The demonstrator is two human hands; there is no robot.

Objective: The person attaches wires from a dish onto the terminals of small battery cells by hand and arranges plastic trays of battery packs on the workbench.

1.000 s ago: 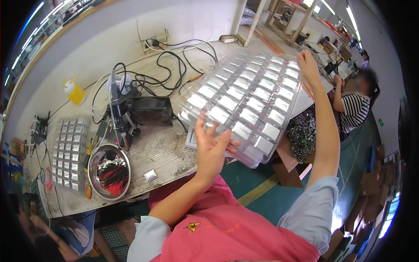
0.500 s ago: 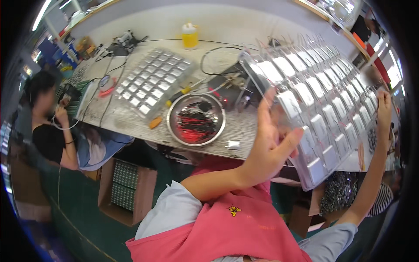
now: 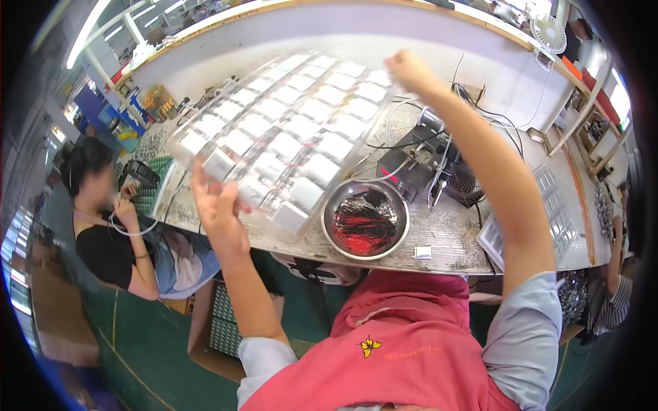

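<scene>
Both my hands hold up a clear plastic tray [image 3: 312,147], tilted above the left part of the bench. Rows of flat silver-white rectangular cells with thin red and dark wires fill it. My left hand [image 3: 223,209] grips the near left edge, thumb against the front. At the far right corner, the fingers of my right hand [image 3: 411,72] are closed on the rim. A steel bowl [image 3: 326,222] with loose red and black wires stands just right of the tray's lower edge. One loose white cell [image 3: 423,253] lies near the bench's front edge.
Behind the bowl sits a dark box-shaped device [image 3: 401,168] with cables, and a round black coil [image 3: 462,185] beside it. Another clear tray [image 3: 548,198] lies at the right. A co-worker [image 3: 110,240] sits at the left; a cardboard box [image 3: 200,335] stands on the floor.
The filled tray has swung from the right side over to the left, now above where another filled tray lay. My right arm reaches far forward; my view has shifted too.
</scene>
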